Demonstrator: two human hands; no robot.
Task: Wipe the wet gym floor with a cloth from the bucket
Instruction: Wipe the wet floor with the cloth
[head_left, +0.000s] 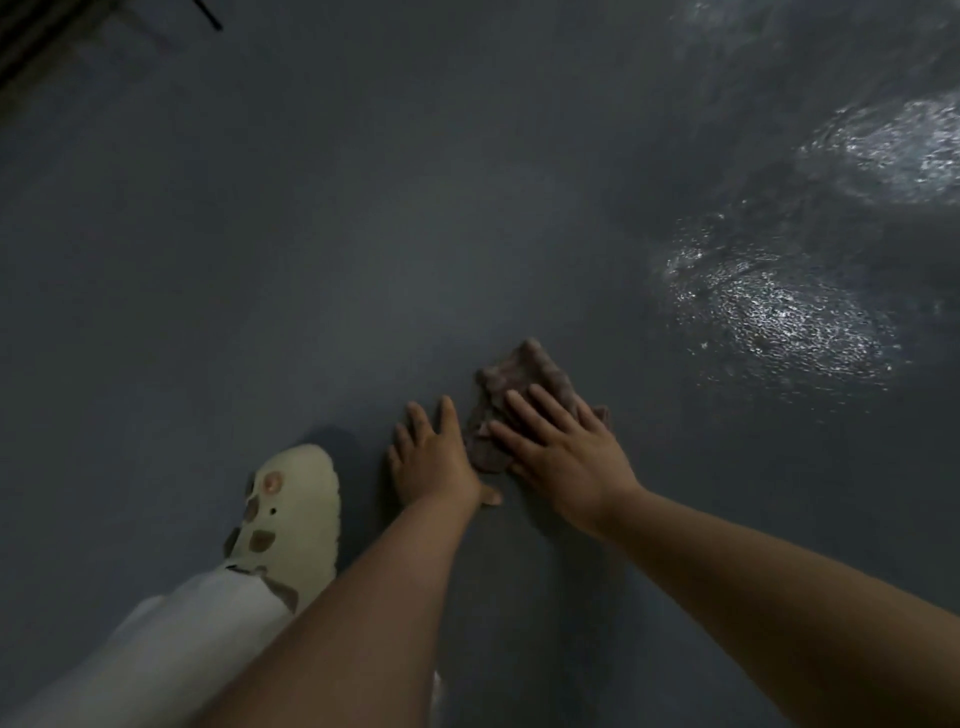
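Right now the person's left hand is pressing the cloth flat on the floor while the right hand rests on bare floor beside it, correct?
Not quite: the head view shows the hands swapped. The right hand presses the cloth flat on the floor, while the left hand rests on bare floor beside it.

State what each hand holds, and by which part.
Nothing is gripped. The right hand presses flat on the near part of the cloth; the left hand lies flat on the floor beside it.
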